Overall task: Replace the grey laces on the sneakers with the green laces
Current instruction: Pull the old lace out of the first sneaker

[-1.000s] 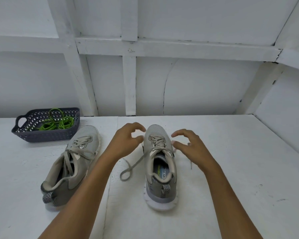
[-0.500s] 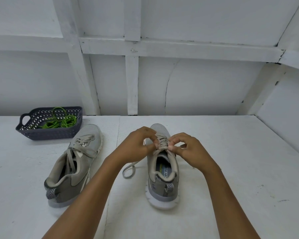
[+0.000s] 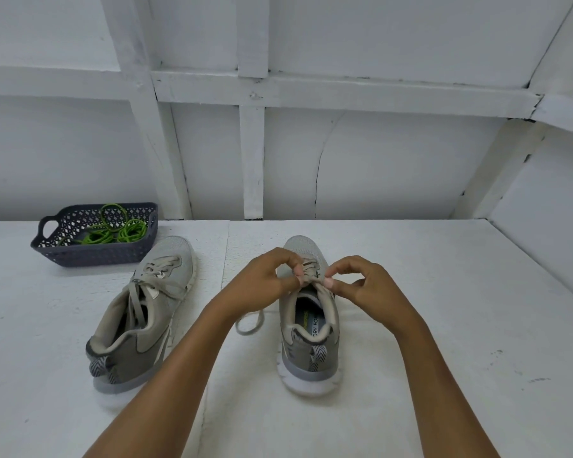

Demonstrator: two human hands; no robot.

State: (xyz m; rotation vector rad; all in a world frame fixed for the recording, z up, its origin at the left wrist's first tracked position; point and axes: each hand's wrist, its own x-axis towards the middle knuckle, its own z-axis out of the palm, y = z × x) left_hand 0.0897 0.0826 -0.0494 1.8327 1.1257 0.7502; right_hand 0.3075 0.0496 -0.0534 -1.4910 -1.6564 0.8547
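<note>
- The white table (image 3: 427, 309) carries everything, with both sneakers standing on it in front of the person.
- The middle sneaker (image 3: 310, 355) stands upright on its sole. Its toe points away toward the wall and its heel points back at the person, so its long axis runs near to far, almost straight.
- The other sneaker (image 3: 136, 325) lies well to the left and is fully laced in grey. Its toe points away and a little to the right, so its long axis is slanted.
- The dark basket (image 3: 90, 257) sits at the far left, just beyond that sneaker's toe, with its long side running left to right.
- The left hand (image 3: 262, 280) and the right hand (image 3: 364, 287) were spread open on either side of the lacing a second ago, touching nothing. They have since closed in, and both now sit over the top of the middle sneaker's lacing with their fingers curled.
- Each hand pinches the grey lace (image 3: 249, 323) between thumb and fingertip at the top eyelets, close to the other hand.
- A slack loop of that lace trails onto the table to the left of the sneaker. The bow therefore seems already undone, and I judge that pulling the lace out of the eyelets is only now beginning.
- The green laces (image 3: 116, 231) lie coiled in the basket, untouched and well away from both hands.
</note>
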